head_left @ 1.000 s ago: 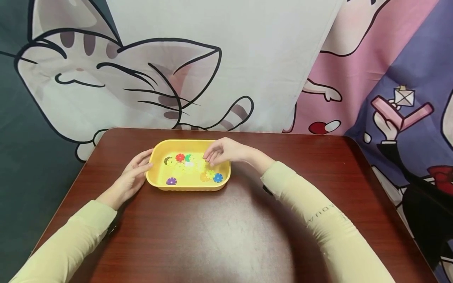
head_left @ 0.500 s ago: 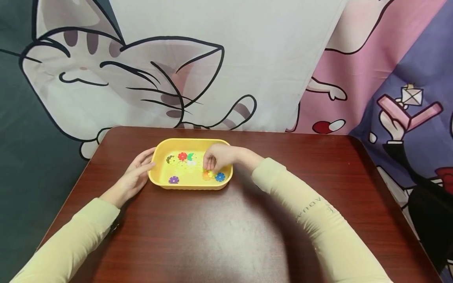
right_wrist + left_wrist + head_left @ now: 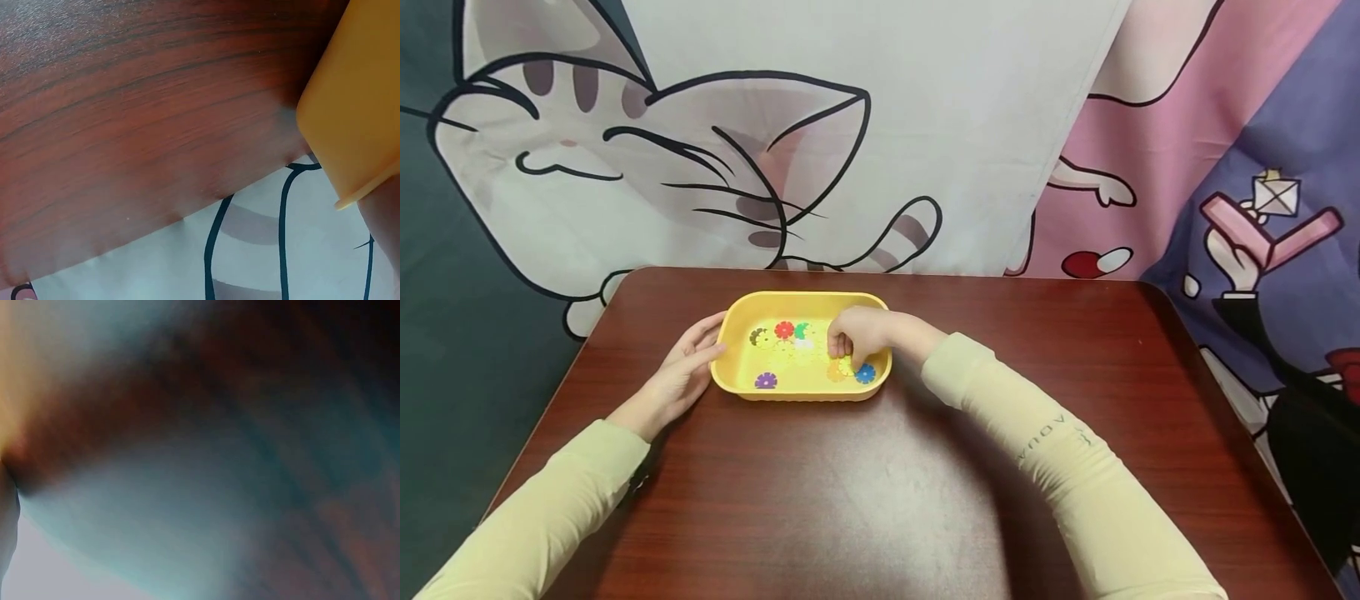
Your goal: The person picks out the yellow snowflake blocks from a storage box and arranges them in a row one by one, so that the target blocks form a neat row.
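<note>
A yellow plastic tray (image 3: 805,395) stands near the table's far edge with several flower-shaped plastic discs inside. My left hand (image 3: 677,375) holds the tray's left end, thumb over the rim and fingers along the outer wall. My right hand (image 3: 861,333) reaches down inside the right part, fingers bent, fingertips right at a yellow disc (image 3: 847,367) beside a blue disc (image 3: 865,374). I cannot tell whether it grips a disc. A purple disc (image 3: 766,381) lies front left; a red disc (image 3: 784,330) and a green disc (image 3: 801,332) lie farther back.
The dark red-brown wooden table (image 3: 820,492) spreads in front of the tray and to its right. Behind the far edge hangs a cartoon-printed cloth (image 3: 970,142). The right wrist view shows the tray's yellow outer wall (image 3: 362,94); the left wrist view is mostly blur.
My right hand has lowered from above the tray's right part to the yellow and orange discs, its fingers now pointing down. The left hand stays at the tray's left end.
</note>
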Available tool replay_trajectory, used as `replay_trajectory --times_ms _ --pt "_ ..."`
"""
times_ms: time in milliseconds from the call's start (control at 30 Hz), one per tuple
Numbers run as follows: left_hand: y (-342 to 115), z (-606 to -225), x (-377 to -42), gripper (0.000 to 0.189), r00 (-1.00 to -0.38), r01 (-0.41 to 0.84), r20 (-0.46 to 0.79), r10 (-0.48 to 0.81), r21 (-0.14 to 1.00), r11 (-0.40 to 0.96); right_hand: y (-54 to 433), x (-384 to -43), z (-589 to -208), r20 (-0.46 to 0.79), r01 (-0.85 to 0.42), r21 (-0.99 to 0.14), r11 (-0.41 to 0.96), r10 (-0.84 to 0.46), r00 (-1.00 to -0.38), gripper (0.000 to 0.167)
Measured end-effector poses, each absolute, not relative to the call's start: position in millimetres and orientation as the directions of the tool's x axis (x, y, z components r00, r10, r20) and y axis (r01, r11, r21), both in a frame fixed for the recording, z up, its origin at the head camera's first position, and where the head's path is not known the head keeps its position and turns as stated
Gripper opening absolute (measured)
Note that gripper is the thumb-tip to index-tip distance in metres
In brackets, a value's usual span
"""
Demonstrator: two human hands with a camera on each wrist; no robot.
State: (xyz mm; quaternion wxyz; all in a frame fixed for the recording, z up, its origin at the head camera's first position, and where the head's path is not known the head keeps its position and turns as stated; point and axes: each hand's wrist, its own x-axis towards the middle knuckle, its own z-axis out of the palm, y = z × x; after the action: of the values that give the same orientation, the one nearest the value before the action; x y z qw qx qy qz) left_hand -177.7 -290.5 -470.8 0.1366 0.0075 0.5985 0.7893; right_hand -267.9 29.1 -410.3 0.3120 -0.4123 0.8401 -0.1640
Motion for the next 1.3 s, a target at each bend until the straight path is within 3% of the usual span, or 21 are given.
replay_trajectory --times_ms 433,667,967,1300 --pt "-292 -471 -178 0.05 -0.961 -0.218 -0.159 0.227 0.939 -0.265 24 -266 -417 -0.354 -0.645 -0.492 0.584 -0.812 -0.465 0.019" --pt "-293 -472 -178 0.051 -0.96 -0.222 -0.161 0.228 0.937 -0.271 26 -267 -417 -0.293 -0.612 -0.566 0.553 -0.828 -0.477 0.007" --pt "-292 -469 -179 0.058 -0.956 -0.247 -0.19 0.223 0.932 -0.265 30 -272 -414 -0.153 -0.522 -0.693 0.496 -0.81 -0.566 0.006" --pt "-293 -470 -179 0.058 -0.956 -0.249 -0.192 0.22 0.931 -0.266 50 -277 -399 -0.079 -0.485 -0.706 0.516 -0.738 -0.67 0.007"
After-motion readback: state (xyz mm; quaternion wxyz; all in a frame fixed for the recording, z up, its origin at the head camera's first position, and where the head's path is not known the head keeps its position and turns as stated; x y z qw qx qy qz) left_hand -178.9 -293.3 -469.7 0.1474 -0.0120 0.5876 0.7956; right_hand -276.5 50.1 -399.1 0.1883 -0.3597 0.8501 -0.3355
